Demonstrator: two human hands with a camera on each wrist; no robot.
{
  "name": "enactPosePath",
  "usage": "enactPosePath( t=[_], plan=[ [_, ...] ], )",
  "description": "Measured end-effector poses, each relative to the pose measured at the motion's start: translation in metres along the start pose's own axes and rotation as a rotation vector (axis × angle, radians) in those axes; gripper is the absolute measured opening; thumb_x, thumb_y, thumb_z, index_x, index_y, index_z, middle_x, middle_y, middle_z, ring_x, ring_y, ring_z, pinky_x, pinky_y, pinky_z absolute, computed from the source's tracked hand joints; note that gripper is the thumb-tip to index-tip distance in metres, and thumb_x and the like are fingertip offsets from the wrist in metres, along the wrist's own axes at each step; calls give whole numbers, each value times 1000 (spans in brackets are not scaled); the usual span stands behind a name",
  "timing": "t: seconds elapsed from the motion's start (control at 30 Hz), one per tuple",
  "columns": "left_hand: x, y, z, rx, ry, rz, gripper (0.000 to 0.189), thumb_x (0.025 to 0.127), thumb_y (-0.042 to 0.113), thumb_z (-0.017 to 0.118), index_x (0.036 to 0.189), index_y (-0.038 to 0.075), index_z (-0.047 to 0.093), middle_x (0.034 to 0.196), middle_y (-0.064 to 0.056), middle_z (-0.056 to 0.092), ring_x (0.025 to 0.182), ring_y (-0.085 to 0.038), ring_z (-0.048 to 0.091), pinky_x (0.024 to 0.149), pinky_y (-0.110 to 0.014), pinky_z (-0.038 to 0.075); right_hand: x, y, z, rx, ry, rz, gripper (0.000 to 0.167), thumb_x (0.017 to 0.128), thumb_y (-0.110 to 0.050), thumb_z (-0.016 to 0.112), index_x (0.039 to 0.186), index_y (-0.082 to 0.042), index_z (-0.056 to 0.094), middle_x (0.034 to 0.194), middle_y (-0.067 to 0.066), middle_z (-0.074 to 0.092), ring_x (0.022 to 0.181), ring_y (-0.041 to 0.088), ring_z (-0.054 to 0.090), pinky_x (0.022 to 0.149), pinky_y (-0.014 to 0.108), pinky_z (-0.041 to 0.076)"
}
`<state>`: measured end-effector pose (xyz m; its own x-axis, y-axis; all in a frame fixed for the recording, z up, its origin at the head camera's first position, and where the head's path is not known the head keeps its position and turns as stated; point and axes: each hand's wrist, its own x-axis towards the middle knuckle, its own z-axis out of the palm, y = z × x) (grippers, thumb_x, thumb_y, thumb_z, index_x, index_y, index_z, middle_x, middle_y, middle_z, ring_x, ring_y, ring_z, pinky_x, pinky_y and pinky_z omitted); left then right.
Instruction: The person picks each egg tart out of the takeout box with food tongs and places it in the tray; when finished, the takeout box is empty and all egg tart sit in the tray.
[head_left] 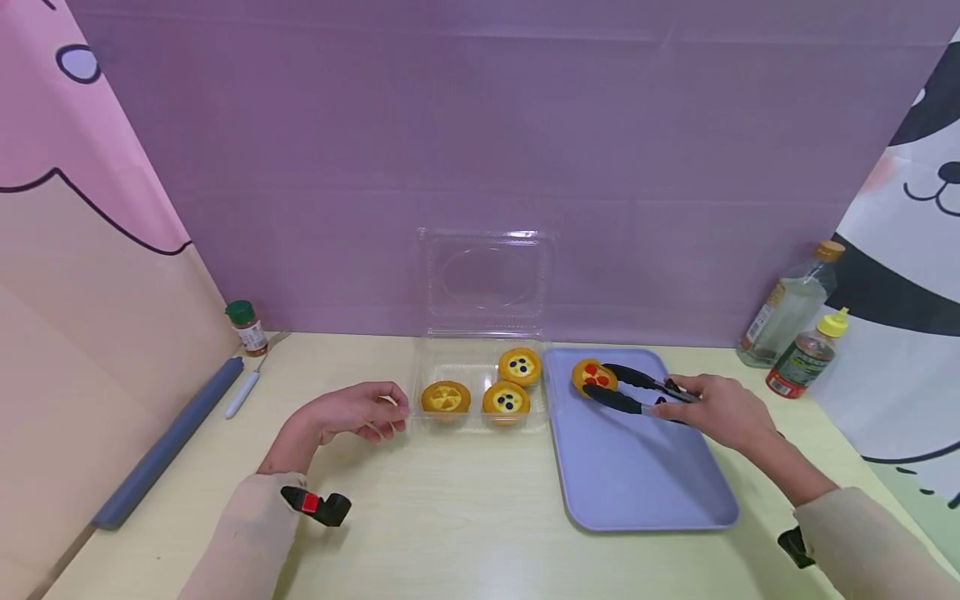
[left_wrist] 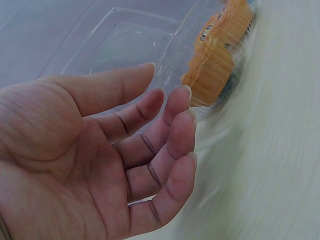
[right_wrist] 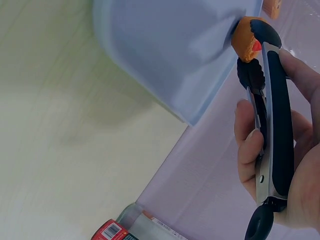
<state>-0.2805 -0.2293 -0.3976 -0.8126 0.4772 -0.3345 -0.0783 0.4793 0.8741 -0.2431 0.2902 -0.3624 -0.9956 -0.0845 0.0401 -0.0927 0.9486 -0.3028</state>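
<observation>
My right hand (head_left: 723, 410) grips black-and-silver tongs (right_wrist: 278, 125). Between the tong tips is an egg tart with red topping (head_left: 594, 377), over the upper left of the lavender tray (head_left: 637, 483). My left hand (head_left: 366, 411) is at the left side of a clear plastic clamshell box (head_left: 480, 354), its fingers loosely bent and thumb and fingertips right at the rim in the left wrist view. In the box sit two tarts with dark berries, one at the back (head_left: 519, 365) and one in front (head_left: 506, 400), and a tart with yellow pieces (head_left: 446, 398). The lid stands raised.
At the back right stand a tall clear bottle (head_left: 791, 312) and a yellow-capped bottle (head_left: 802, 362). A green-capped jar (head_left: 247, 327), a white-handled tool (head_left: 242, 393) and a long blue-grey roll (head_left: 172, 442) are on the left. A purple curtain (head_left: 480, 150) hangs behind the table.
</observation>
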Motion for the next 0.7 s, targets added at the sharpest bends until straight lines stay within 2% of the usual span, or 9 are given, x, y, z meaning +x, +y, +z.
enactPosePath(
  t=[0.13, 0.23, 0.37, 0.53, 0.63, 0.7],
  plan=[
    [0, 0, 0, 1, 1, -5, 18, 100, 21, 58, 110, 7, 55, 102, -11, 67, 88, -22, 62, 78, -35, 54, 2, -2, 0, -4, -6, 1, 88, 77, -71, 71, 141, -12, 57, 126, 23, 66, 79, 18, 54, 52, 30, 35],
    [0, -1, 0, 5, 3, -7, 18, 100, 21, 58, 110, 6, 55, 102, -12, 67, 88, -23, 62, 78, -34, 54, 5, -3, 0, -6, -18, 9, 88, 77, -70, 71, 141, -12, 57, 108, 19, 68, 73, 18, 51, 51, 30, 32],
    [0, -1, 0, 6, 6, -5, 18, 101, 21, 57, 111, 6, 55, 103, -12, 67, 89, -24, 63, 79, -35, 54, 10, -5, -1, -12, -32, 13, 88, 77, -69, 72, 142, -11, 57, 98, 16, 67, 65, 17, 47, 49, 31, 28],
    [0, -1, 1, 9, 0, 3, 19, 101, 21, 58, 110, 5, 55, 103, -13, 67, 89, -24, 63, 79, -35, 54, 15, -6, -2, -16, -42, 10, 87, 78, -68, 72, 142, -10, 56, 125, 24, 66, 67, 16, 52, 48, 31, 32],
    [0, -1, 1, 13, -2, 2, 18, 101, 21, 57, 110, 6, 55, 104, -13, 67, 89, -23, 63, 79, -35, 54, 18, -7, -2, -13, -44, 12, 88, 78, -68, 71, 142, -11, 56, 132, 26, 62, 70, 17, 55, 49, 32, 33],
    [0, -1, 0, 15, -2, 3, 18, 101, 21, 57, 110, 6, 55, 104, -13, 67, 89, -23, 63, 79, -35, 54, 20, -8, -3, -11, -46, 14, 87, 78, -68, 71, 142, -10, 56, 131, 26, 63, 72, 17, 55, 50, 31, 33]
  ],
)
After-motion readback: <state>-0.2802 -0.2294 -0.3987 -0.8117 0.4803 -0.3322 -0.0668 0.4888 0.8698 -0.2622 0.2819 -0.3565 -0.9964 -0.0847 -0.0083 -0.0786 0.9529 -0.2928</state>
